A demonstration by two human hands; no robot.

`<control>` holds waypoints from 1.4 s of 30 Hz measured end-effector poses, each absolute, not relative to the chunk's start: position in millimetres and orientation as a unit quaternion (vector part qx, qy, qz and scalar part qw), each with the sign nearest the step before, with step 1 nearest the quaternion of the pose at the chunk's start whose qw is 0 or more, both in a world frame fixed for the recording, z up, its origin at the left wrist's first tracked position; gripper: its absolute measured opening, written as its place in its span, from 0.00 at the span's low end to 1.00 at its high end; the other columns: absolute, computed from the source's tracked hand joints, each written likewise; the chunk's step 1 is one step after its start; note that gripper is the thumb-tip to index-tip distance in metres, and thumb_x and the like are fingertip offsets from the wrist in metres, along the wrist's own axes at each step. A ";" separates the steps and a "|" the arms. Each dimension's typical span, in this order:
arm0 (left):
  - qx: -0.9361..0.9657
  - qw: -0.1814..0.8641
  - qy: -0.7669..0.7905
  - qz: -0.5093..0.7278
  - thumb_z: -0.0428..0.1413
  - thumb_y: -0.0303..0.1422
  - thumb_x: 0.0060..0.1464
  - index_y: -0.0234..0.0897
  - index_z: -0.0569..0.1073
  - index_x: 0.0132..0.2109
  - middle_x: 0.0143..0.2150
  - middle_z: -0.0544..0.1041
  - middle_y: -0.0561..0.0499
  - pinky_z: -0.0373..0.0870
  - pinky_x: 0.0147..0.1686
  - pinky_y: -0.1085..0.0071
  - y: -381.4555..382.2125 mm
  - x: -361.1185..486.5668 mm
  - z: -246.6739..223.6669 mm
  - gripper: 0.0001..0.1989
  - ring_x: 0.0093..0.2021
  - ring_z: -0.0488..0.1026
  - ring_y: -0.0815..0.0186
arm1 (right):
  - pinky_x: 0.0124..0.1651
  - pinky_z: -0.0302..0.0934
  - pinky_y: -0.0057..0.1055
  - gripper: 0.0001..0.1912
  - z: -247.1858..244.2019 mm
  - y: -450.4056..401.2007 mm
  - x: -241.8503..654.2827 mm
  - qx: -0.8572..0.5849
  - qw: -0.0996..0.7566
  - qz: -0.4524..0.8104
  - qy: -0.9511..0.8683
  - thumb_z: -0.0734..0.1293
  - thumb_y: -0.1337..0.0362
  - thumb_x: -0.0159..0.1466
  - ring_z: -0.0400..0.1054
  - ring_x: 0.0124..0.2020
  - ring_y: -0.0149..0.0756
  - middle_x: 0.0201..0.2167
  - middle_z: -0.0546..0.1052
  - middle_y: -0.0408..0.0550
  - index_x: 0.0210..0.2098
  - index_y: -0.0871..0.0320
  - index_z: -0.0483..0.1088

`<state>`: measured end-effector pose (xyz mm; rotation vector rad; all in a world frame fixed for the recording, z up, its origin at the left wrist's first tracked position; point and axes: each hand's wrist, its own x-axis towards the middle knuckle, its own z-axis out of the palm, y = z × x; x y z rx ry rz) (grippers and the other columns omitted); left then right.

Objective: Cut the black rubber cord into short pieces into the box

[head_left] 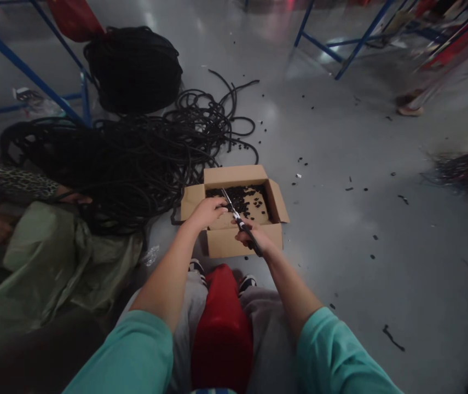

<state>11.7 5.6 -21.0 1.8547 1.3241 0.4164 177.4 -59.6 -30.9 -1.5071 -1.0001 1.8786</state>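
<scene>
1. The box (pixel 221 244) sits on the floor (pixel 332 126) at the clock's centre, its four flaps folded outward at 12, 3, 6 and 9 o'clock, leaving the top open.
2. Black bits (pixel 236 198) lie inside, thickest along the far and 10 o'clock edges; bare cardboard shows toward 4 and 7.
3. The right hand (pixel 254 236) is closed around the handles of the scissors (pixel 237 219), above the near flap; the blades reach over the opening, pointing to 11.
4. The left hand (pixel 209 212) is partly curled over the box's left side, fingertips near the blades; whether it pinches anything, I cannot tell.
5. Loose rope (pixel 135 158) crowds the 9-to-11 side, coming up beside the left flap. Beyond it, at 11, stands a thick coil (pixel 135 71) near a blue frame (pixel 18 57).
6. At 8, a green sheet (pixel 65 251) and a co-worker's hand (pixel 75 197) narrow the room on the left.
7. From 1 to 5 the floor is wide and open past the right flap, with only scattered scraps (pixel 349 189).
8. At 6, a red object (pixel 222 323) fills the gap between the person's legs, close to the near flap.
</scene>
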 end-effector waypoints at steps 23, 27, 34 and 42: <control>0.609 0.582 0.492 0.219 0.47 0.31 0.50 0.31 0.66 0.23 0.19 0.65 0.55 0.55 0.21 0.78 3.9 13.5 -27.1 0.11 0.18 0.58 0.76 | 0.24 0.48 0.24 0.29 -25.7 -60.1 180.7 -0.529 0.293 0.693 -0.393 0.65 0.70 0.37 0.54 0.21 0.24 0.17 0.62 0.34 0.42 0.59 0.66; 0.542 0.636 0.487 0.254 0.47 0.31 0.51 0.32 0.63 0.21 0.18 0.65 0.56 0.52 0.19 0.79 2.0 17.1 -24.6 0.13 0.16 0.56 0.78 | 0.21 0.46 0.24 0.29 -26.6 -61.4 178.0 -0.547 0.294 0.682 -0.386 0.65 0.68 0.37 0.52 0.17 0.23 0.15 0.61 0.33 0.42 0.60 0.66; 0.466 0.661 0.519 0.276 0.48 0.30 0.52 0.32 0.61 0.21 0.17 0.64 0.56 0.48 0.16 0.79 -1.3 23.8 -21.7 0.12 0.13 0.55 0.79 | 0.17 0.45 0.23 0.28 -29.3 -61.1 176.5 -0.561 0.291 0.685 -0.363 0.64 0.68 0.37 0.51 0.13 0.22 0.12 0.60 0.32 0.41 0.60 0.66; 0.473 0.645 0.529 0.284 0.46 0.28 0.54 0.33 0.61 0.23 0.16 0.64 0.57 0.48 0.15 0.79 -2.2 26.6 -23.7 0.12 0.13 0.55 0.79 | 0.16 0.45 0.23 0.30 -31.7 -61.9 176.9 -0.575 0.279 0.690 -0.340 0.63 0.69 0.38 0.50 0.11 0.23 0.11 0.59 0.32 0.43 0.60 0.66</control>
